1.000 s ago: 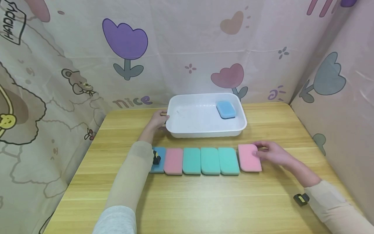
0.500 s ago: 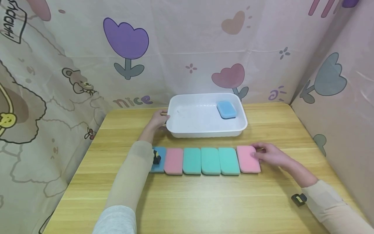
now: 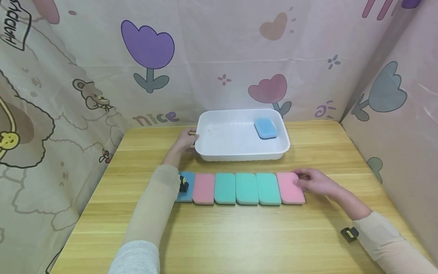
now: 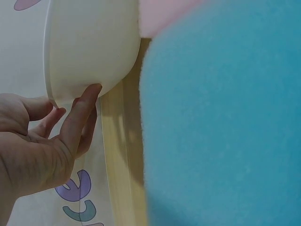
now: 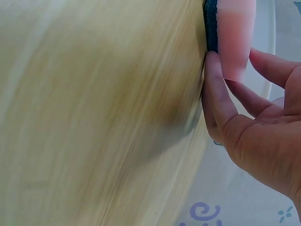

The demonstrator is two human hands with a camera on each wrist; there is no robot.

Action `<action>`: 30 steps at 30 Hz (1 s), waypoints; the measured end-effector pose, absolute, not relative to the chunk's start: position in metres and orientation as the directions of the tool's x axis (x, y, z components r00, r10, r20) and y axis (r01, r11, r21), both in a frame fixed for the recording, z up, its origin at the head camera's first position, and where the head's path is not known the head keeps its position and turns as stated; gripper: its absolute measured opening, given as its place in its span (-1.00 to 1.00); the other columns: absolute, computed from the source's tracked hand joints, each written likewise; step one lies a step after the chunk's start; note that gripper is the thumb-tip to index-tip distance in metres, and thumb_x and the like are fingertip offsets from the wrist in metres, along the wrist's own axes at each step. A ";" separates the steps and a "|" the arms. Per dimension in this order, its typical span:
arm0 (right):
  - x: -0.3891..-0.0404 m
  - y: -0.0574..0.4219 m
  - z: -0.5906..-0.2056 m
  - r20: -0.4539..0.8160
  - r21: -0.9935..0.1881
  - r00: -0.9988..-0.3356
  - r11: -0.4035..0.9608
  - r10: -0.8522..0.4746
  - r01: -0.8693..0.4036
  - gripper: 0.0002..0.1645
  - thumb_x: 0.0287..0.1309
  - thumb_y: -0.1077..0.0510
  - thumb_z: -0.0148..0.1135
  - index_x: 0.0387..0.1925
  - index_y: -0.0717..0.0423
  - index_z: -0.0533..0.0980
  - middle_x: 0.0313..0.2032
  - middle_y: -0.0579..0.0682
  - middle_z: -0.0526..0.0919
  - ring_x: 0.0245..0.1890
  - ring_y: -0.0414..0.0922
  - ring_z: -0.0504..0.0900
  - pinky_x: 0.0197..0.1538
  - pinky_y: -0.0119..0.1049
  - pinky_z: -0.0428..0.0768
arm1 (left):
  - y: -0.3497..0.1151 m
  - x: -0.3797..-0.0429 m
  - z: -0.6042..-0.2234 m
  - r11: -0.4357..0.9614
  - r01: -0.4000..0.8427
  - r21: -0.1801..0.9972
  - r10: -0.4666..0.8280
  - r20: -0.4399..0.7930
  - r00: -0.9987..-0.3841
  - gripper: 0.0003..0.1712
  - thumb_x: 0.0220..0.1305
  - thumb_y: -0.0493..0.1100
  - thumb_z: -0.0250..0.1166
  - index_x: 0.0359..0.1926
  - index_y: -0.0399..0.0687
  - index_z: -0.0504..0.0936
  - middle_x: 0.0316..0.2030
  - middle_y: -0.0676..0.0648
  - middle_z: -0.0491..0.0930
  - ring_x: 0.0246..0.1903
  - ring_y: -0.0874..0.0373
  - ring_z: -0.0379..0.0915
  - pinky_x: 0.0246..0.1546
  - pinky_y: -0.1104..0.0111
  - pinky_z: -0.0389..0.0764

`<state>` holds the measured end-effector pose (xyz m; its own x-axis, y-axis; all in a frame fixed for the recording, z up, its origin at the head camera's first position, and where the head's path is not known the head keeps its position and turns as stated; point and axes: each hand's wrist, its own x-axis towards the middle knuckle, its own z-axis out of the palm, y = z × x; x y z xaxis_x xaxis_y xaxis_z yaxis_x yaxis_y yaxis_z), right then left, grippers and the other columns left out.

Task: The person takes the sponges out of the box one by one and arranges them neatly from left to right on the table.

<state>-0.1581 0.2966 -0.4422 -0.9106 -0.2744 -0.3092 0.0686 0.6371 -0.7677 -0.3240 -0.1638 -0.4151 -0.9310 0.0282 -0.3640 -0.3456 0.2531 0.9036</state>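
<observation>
My left hand (image 3: 185, 140) holds the left end of a white tray (image 3: 239, 156); in the left wrist view its thumb is at the rim and its fingers (image 4: 83, 108) touch the wall. At the right end of a row of sponges, my right hand (image 3: 316, 180) pinches a pink sponge (image 3: 289, 190). The right wrist view shows this pink sponge's dark underside layer (image 5: 211, 28), with fingers below and the thumb on the pink face. Beside it lie three teal sponges (image 3: 246, 188), then another pink sponge (image 3: 203, 188) and a blue sponge (image 3: 186, 194), partly hidden by my left sleeve.
A light blue sponge (image 3: 265, 128) lies in the tray's right half. Everything stands on a wooden table (image 3: 239, 236). Patterned cloth (image 3: 212, 45) hangs behind the table and along both sides.
My right hand has moved slightly left and down with the pink sponge, which now lies against the right teal sponge; a small gap showed there before. My left hand and the tray stay put.
</observation>
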 end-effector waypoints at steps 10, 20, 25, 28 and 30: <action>-0.161 0.295 -0.441 -0.282 -0.773 -0.924 0.631 -0.257 0.060 -0.30 0.46 0.07 0.21 0.43 0.42 0.32 0.30 0.43 0.47 0.15 0.18 0.59 0.02 -0.19 0.74 | -0.167 -0.325 -0.418 0.253 -0.339 0.906 0.029 -0.357 -0.934 -0.43 0.62 -0.25 0.06 0.55 -0.12 0.23 0.34 -0.37 0.36 0.29 -0.26 0.42 0.18 -0.08 0.64; -0.178 0.288 -0.428 0.026 -0.754 -0.989 0.646 -0.144 -0.114 -0.28 0.54 -0.03 0.15 0.48 0.34 0.27 0.36 0.38 0.40 0.25 0.35 0.49 0.20 0.26 0.60 | -0.165 -0.322 -0.419 0.252 -0.331 0.909 0.034 -0.350 -0.936 -0.42 0.61 -0.25 0.06 0.55 -0.13 0.23 0.31 -0.36 0.38 0.27 -0.26 0.42 0.17 -0.10 0.64; -0.195 0.277 -0.415 0.146 -0.785 -0.984 0.593 -0.103 -0.179 -0.31 0.53 0.06 0.17 0.46 0.40 0.28 0.36 0.43 0.34 0.28 0.40 0.45 0.26 0.30 0.53 | -0.165 -0.324 -0.419 0.256 -0.319 0.913 0.043 -0.340 -0.939 -0.42 0.61 -0.24 0.06 0.55 -0.12 0.24 0.31 -0.35 0.38 0.26 -0.26 0.43 0.16 -0.11 0.64; -0.207 0.268 -0.403 0.174 -0.776 -0.981 0.602 -0.083 -0.188 -0.30 0.52 0.06 0.18 0.45 0.40 0.28 0.37 0.43 0.33 0.30 0.38 0.44 0.28 0.26 0.54 | -0.165 -0.326 -0.420 0.255 -0.320 0.912 0.045 -0.342 -0.939 -0.43 0.61 -0.24 0.06 0.55 -0.12 0.24 0.32 -0.36 0.38 0.26 -0.27 0.43 0.15 -0.11 0.65; -0.218 0.263 -0.396 0.175 -0.767 -0.981 0.612 -0.087 -0.191 -0.30 0.51 0.07 0.19 0.46 0.40 0.28 0.37 0.43 0.33 0.31 0.38 0.42 0.28 0.25 0.55 | -0.166 -0.326 -0.420 0.253 -0.323 0.912 0.043 -0.344 -0.938 -0.43 0.61 -0.25 0.07 0.55 -0.12 0.24 0.32 -0.37 0.38 0.27 -0.27 0.43 0.15 -0.12 0.65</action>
